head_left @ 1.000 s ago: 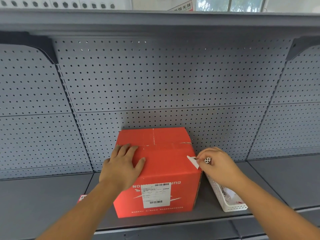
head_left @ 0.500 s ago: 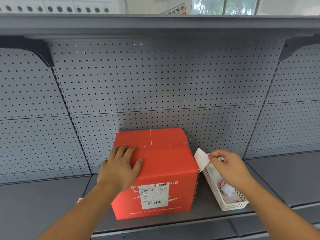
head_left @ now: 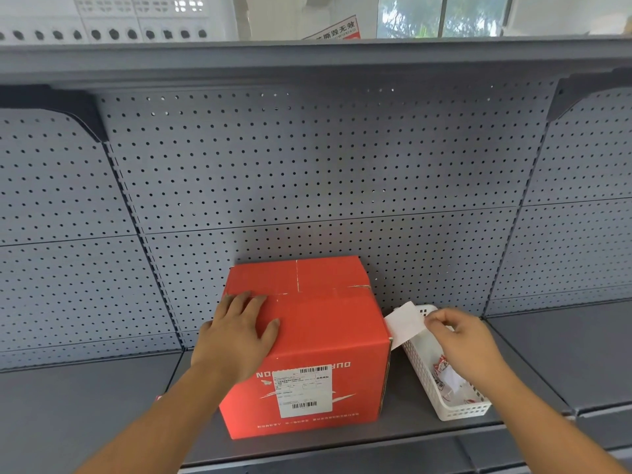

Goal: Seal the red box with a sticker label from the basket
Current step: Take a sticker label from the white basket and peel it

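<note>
A red cardboard box [head_left: 328, 323] stands on the grey shelf, its top flaps closed and a white shipping label on its front face. My left hand [head_left: 236, 331] lies flat on the box's top left corner, fingers spread. To the right of the box stands a white perforated basket [head_left: 455, 410] with several sticker labels inside. Over the basket's far end, my right hand [head_left: 460, 340] pinches a white sticker label [head_left: 405, 323] by its right edge. The label hangs in the air just right of the box's top right edge.
The grey shelf [head_left: 410, 436] has a front lip close to me. A perforated grey back panel [head_left: 307, 172] rises behind the box, with an upper shelf overhead. A small red scrap [head_left: 159, 397] peeks out by my left forearm.
My right hand has drawn back to the right from the box's corner and lifted the white label out over the basket, so more of the label shows. The left hand stays on the box.
</note>
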